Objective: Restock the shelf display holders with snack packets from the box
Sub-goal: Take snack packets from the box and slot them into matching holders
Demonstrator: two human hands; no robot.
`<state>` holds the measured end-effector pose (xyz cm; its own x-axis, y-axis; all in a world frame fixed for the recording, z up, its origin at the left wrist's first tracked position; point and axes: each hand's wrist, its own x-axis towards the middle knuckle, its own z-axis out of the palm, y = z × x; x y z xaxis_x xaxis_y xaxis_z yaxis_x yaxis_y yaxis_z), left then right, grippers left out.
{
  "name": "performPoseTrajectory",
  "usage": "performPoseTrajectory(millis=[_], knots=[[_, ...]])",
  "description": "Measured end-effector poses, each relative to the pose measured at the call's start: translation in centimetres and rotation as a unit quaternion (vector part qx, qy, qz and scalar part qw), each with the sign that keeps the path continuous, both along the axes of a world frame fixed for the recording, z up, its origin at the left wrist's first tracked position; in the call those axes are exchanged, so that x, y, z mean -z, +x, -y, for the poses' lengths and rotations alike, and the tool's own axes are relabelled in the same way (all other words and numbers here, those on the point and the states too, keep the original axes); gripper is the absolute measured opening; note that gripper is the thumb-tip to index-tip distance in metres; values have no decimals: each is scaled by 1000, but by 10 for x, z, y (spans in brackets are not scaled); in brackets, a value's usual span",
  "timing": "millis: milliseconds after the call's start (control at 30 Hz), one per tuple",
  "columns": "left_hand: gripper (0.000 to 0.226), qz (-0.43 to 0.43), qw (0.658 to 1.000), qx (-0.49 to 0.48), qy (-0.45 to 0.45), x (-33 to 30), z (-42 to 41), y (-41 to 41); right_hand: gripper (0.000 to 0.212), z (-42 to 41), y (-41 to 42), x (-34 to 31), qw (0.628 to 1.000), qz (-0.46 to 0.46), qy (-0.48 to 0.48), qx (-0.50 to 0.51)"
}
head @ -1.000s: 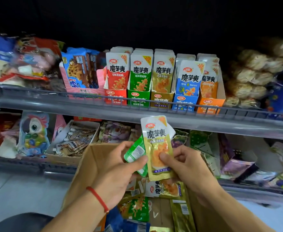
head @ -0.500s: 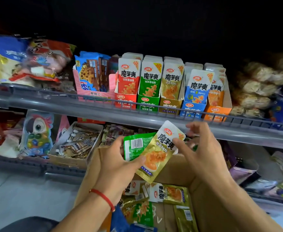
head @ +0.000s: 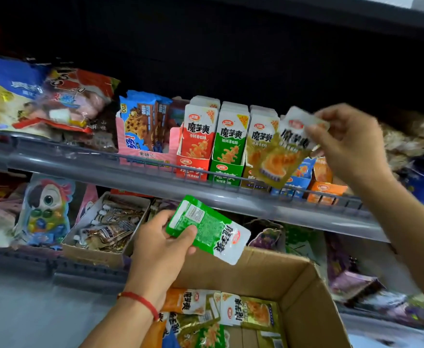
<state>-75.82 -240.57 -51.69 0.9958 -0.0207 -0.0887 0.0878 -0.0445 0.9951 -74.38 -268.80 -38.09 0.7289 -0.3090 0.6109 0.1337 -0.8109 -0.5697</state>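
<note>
My right hand pinches a yellow snack packet by its white top and holds it up in front of the yellow display holder on the upper shelf. My left hand grips a green snack packet, back side up, above the open cardboard box. Several more packets lie inside the box. Red and green holders stand left of the yellow one; blue and orange holders are partly hidden behind the raised packet and my hand.
A grey shelf rail runs across in front of the holders. A cookie box and bagged snacks stand to the left. Below, a carton of small pouches and a parrot-shaped pack fill the lower shelf.
My right hand has taken the yellow packet out of my left hand and lifted it up right to the yellow holder. My left hand keeps only the green packet.
</note>
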Motion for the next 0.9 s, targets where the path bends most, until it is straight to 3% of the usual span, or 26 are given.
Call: performPoseTrajectory(millis=[133, 267, 467, 667, 733, 833, 900], knots=[[13, -2, 1000, 15, 0, 1, 2, 3, 18, 2, 39, -36, 998, 30, -48, 21], [15, -4, 1000, 14, -8, -2, 3, 6, 22, 6, 81, -38, 990, -16, -133, 41], [14, -3, 1000, 15, -19, -4, -1, 11, 26, 11, 116, -23, 954, -182, -230, 60], [13, -12, 998, 2, -57, -6, -4, 18, 34, 2, 126, -19, 895, -220, -362, 143], [14, -25, 996, -1, -89, -7, -5, 20, 31, -6, 118, -19, 890, -183, -394, 138], [16, -43, 990, 0, -134, -6, -7, 21, 16, -31, 84, -12, 934, -96, -341, 34], [18, -42, 987, 5, -154, -7, -8, 19, 16, -55, 49, -3, 959, -169, -222, -51]])
